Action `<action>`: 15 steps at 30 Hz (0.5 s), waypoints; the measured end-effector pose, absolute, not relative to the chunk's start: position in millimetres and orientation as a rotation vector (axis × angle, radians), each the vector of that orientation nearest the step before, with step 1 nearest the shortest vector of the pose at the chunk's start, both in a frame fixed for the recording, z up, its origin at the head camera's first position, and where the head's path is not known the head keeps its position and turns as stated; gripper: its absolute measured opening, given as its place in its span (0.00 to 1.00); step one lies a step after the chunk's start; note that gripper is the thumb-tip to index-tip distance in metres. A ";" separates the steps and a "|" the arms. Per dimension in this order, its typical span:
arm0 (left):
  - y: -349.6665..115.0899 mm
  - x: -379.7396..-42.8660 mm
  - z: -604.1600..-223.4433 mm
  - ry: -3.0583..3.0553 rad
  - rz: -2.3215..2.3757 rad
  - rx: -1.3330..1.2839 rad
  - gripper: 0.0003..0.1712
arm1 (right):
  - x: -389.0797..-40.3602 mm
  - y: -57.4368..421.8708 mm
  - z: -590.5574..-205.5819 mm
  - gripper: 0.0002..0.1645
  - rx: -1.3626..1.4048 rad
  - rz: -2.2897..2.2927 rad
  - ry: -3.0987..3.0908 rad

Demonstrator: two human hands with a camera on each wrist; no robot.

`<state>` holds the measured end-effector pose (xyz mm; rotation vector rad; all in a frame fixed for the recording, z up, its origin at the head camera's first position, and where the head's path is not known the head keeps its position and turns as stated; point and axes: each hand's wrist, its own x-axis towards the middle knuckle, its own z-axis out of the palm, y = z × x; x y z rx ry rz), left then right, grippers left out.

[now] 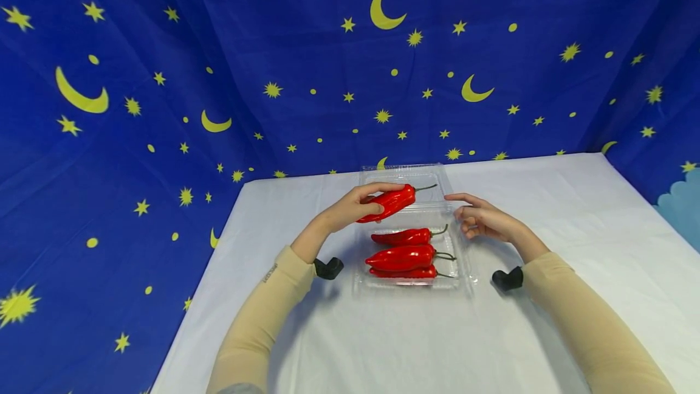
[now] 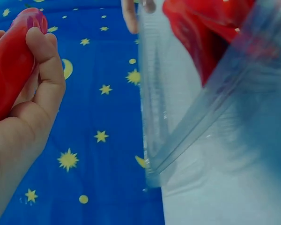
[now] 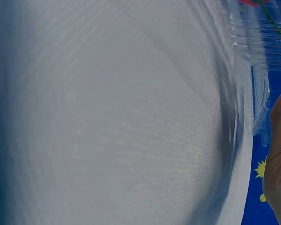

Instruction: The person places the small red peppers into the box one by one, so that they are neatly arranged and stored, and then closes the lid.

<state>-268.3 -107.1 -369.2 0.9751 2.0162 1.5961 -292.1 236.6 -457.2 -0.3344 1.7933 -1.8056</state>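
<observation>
My left hand [image 1: 350, 208] grips a long red pepper [image 1: 395, 202] with a green stem, its stem end toward the right. It is held above the clear plastic box [image 1: 361, 260], near the fold between base and raised lid [image 1: 401, 178]. In the left wrist view, the thumb and fingers wrap round the pepper [image 2: 11, 70]. Inside the base lie three more red peppers [image 1: 407, 257], stems to the right. My right hand [image 1: 487, 217] is at the box's right side, index finger stretched toward the lid's edge, other fingers loosely bent, holding nothing.
A white cloth covers the table [image 1: 328, 345]. Behind it and at the sides hangs a blue curtain [image 1: 328, 47] with yellow moons and stars. Black wrist mounts [image 1: 507, 279] stick out from both sleeves.
</observation>
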 end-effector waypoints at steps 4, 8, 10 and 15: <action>-102.1 -268.9 -375.4 1.995 1.561 0.998 0.28 | -292.0 236.9 -458.3 0.31 -0.338 -1.810 1.782; -97.5 -271.0 -381.9 1.979 1.534 1.015 0.28 | -292.0 237.6 -458.7 0.30 -0.353 -1.815 1.779; -95.0 -271.6 -385.7 1.991 1.495 1.017 0.28 | -292.2 237.8 -458.8 0.30 -0.358 -1.816 1.776; -89.9 -272.6 -395.6 2.010 1.396 1.030 0.29 | -292.8 238.3 -459.5 0.31 -0.363 -1.811 1.780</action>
